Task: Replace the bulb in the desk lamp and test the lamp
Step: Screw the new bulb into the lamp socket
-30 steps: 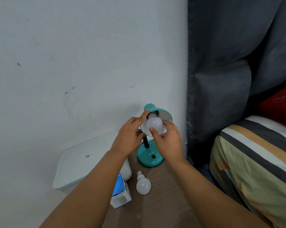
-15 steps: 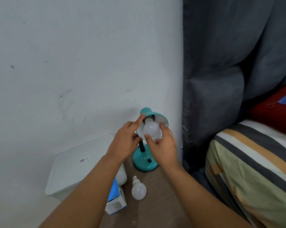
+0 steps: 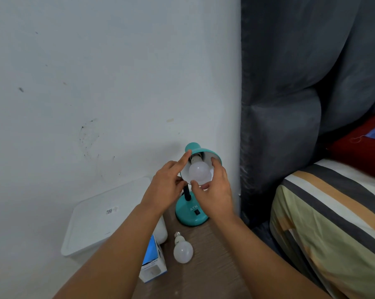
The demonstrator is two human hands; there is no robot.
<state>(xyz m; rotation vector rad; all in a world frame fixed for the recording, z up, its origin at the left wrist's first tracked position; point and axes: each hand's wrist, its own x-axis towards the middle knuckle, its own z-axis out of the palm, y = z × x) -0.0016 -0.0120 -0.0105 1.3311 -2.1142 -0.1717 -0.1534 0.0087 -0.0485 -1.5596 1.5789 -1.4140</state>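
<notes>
teal desk lamp stands on the wooden table. my right hand pinches the bulb seated in its shade; my left hand steadies the shade rim. spare bulb lies nearby.

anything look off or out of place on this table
One thing: a loose bulb lies on its side on the wooden table, free to roll, beside its box. The wall has dark scuffs. The lamp stands upright and looks undamaged.

"ATN" stands on the teal lamp base, just behind its switch (box print too small).
</notes>
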